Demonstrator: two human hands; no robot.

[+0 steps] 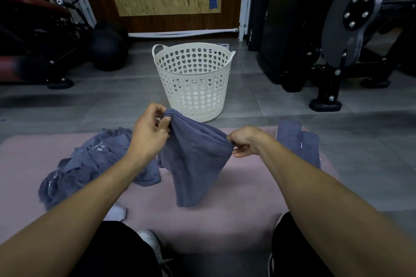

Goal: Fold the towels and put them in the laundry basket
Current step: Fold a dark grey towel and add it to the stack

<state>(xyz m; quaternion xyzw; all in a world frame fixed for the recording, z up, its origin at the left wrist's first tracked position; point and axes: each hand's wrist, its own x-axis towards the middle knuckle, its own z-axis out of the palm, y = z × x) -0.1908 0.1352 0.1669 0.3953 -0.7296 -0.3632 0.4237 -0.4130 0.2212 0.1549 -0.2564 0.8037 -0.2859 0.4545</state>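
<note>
A person sits on the floor with a pink mat (pixel 202 216) spread in front of the knees, holding a blue-grey towel (pixel 195 164) up in the air over it. The left hand (pixel 149 132) pinches one gathered corner at the top, thumb against curled fingers, and the right hand (pixel 246 141) pinches the upper edge a little lower and to the right, so the cloth sags between them and hangs in a loose point whose tip seems just to touch the mat. The towel is soft, light and floppy; it has no stiffness of its own and will only lie square if it is held by two neighbouring corners and pulled taut along the edge. The left grip looks bunched, so the real corner there likely needs finding before a clean fold is possible. To the left on the mat lies a crumpled heap of similar cloth (pixel 90 164), unfolded, while two narrow folded towels (pixel 299 141) lie side by side at the mat's far right corner. The white laundry basket (pixel 193 87) with heart-shaped holes stands on the grey floor just beyond the mat; it appears to hold nothing, though its bottom is hard to see.
</note>
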